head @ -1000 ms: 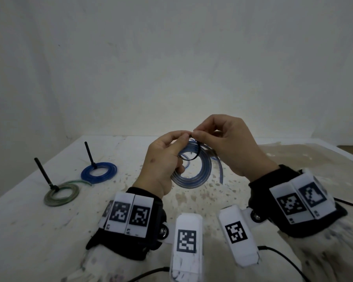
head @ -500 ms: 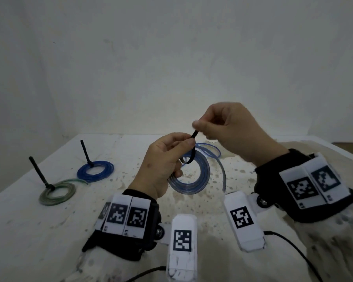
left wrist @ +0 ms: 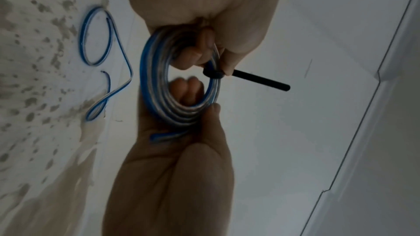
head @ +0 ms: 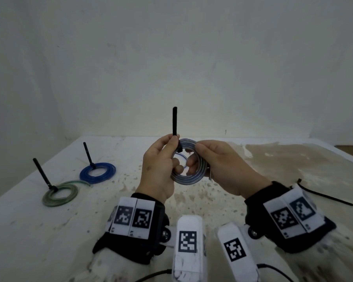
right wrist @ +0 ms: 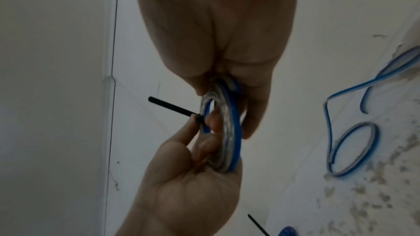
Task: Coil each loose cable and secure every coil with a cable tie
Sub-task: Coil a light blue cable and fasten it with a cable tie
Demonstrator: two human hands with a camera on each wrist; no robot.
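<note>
Here, far left on the desk [head: 49, 231], we see two tied coils. Our left hand [head: 157, 169] pinches the cable tie [head: 174, 123], tail upright above the coil [head: 189, 161]; our right hand [head: 222, 169] grips the coil's right rim.

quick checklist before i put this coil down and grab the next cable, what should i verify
1. Tie closed around the clear-blue coil: ok, black cable tie wraps it, tail sticks up.
2. Tie cinched tight: cannot tell.
3. Both hands have a grip: ok, left hand at the tie head, right hand on the coil's far side.
4. Loose cable left: ok, blue-striped cable lies on the table.
5. Spare tie ready: ok, spare tie by the right wrist.
</note>
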